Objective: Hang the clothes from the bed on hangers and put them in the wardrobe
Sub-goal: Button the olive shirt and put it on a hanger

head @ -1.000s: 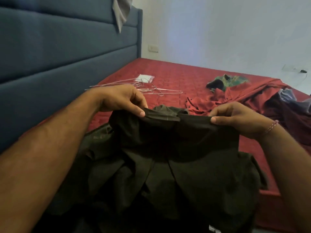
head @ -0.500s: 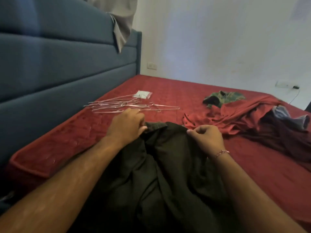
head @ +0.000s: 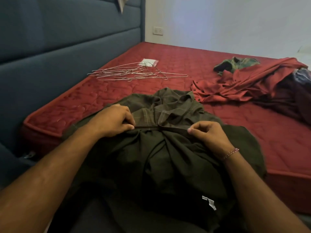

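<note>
A dark olive checked shirt (head: 170, 153) lies over the near corner of the red mattress (head: 176, 64), its collar end bunched toward the far side. My left hand (head: 114, 120) pinches a folded edge of the shirt on the left. My right hand (head: 210, 133), with a thread bracelet at the wrist, pinches the same edge on the right. A small white label (head: 209, 201) shows low on the fabric. Several wire hangers (head: 133, 74) lie in a loose pile on the mattress, beyond my left hand.
A blue padded headboard (head: 58, 39) runs along the left. A red garment (head: 252, 83), a green patterned one (head: 237, 63) and dark clothes (head: 289, 96) lie at the right of the bed. A small clear packet (head: 149, 62) sits by the hangers. A wall socket (head: 157, 30) is behind.
The shirt, held up in front of me a second ago, now lies down on the mattress. Both hands came down with it and have moved apart along its edge.
</note>
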`<state>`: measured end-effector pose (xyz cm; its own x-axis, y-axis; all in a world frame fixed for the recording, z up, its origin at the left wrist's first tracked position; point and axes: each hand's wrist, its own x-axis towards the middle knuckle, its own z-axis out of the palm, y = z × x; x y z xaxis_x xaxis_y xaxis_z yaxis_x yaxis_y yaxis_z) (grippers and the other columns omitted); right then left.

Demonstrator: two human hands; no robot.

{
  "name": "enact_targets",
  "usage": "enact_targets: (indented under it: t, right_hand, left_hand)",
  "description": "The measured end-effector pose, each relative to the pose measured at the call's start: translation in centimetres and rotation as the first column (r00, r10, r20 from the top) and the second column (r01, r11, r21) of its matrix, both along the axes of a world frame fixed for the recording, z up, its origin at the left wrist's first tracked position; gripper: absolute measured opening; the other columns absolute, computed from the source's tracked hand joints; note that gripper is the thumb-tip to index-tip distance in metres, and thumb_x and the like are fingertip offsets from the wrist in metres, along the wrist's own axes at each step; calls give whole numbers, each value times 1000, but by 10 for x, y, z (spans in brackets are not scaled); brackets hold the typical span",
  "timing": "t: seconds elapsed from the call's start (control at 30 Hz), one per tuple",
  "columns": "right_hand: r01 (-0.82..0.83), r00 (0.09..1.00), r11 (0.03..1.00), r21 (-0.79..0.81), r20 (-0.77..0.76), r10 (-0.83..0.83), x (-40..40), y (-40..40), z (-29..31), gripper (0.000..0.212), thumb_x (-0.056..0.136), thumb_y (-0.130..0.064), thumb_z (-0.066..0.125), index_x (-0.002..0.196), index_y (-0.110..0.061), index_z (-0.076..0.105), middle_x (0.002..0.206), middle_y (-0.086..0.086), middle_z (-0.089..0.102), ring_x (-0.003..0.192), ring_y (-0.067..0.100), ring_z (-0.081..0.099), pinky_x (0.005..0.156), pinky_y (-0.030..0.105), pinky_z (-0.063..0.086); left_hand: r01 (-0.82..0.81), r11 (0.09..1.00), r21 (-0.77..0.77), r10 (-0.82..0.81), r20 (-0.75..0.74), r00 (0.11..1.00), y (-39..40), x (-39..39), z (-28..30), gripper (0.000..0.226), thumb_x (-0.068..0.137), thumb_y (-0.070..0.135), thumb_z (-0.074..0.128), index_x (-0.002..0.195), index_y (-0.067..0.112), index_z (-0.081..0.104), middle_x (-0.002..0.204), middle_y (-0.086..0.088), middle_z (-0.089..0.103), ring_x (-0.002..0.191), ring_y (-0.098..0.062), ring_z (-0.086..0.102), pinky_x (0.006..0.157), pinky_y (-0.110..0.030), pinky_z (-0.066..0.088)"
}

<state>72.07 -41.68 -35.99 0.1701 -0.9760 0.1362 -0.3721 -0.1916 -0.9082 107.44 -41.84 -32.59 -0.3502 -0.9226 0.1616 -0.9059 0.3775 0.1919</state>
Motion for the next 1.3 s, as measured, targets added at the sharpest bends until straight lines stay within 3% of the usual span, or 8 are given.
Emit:
enact_targets:
  t: [0.17,0.3,0.43,0.53,0.67,0.83,1.1,1.3]
  right_hand:
    - [-167,975,984,67,-139,174,-17,-12,28,5,89,-9,78,85,-10,77,81,3,77,74,8,66,72,20,53]
    - [-270,917,924,271,-218,333,-36,-38,82,7,91,-4,72,83,-6,72,74,-1,69,68,6,61,67,20,51]
    - [288,906,957,-39,-313,-285,-29,-89,127,22,85,-24,83,82,-3,78,82,10,74,74,21,68,76,42,61]
    - [474,854,866,-161,-156,-496,-4,-95,132,25,81,-31,86,76,-8,78,81,7,76,81,22,73,84,41,61]
    - [318,939,948,-5,141,-314,29,-54,79,19,86,-12,81,70,-8,72,66,2,68,63,15,61,64,31,53]
    - [96,898,960,264,392,-198,43,-15,13,16,96,-9,67,80,-12,66,68,9,51,53,14,45,48,24,38]
    - [230,761,963,138,591,-266,48,12,-3,13,95,-3,68,85,-11,66,70,1,56,56,9,54,51,21,48]
    - [309,735,949,55,620,-275,48,17,-17,11,90,1,74,89,-9,69,70,2,63,56,11,56,48,23,46]
  left_hand:
    - [90,989,113,-85,-55,995,-4,11,26,11,87,29,83,90,39,79,89,21,72,85,1,67,81,-35,58]
    - [234,901,366,10,-556,831,-12,0,70,8,87,15,79,93,12,83,93,-3,80,82,-10,73,76,-23,58]
    - [-149,978,145,208,-727,654,-68,-51,84,6,89,21,81,86,17,83,83,0,78,78,-9,71,82,-31,57]
    - [-406,913,42,223,-885,408,-89,-102,86,6,79,28,81,76,23,83,78,8,78,83,-12,74,87,-37,61]
    - [-322,942,91,197,-928,317,-56,-147,36,7,79,23,80,72,24,81,71,11,77,69,-8,72,76,-38,62]
    - [-207,930,302,317,-947,42,-12,-173,-28,16,87,21,83,75,13,79,70,-6,76,67,-23,73,69,-56,63]
    - [-143,962,235,256,-954,154,-3,-177,-44,6,91,18,79,88,21,82,84,8,78,86,-7,75,88,-40,63]
    - [-58,967,247,251,-965,77,4,-172,-54,3,89,16,81,86,15,81,84,-3,79,86,-21,77,85,-50,63]
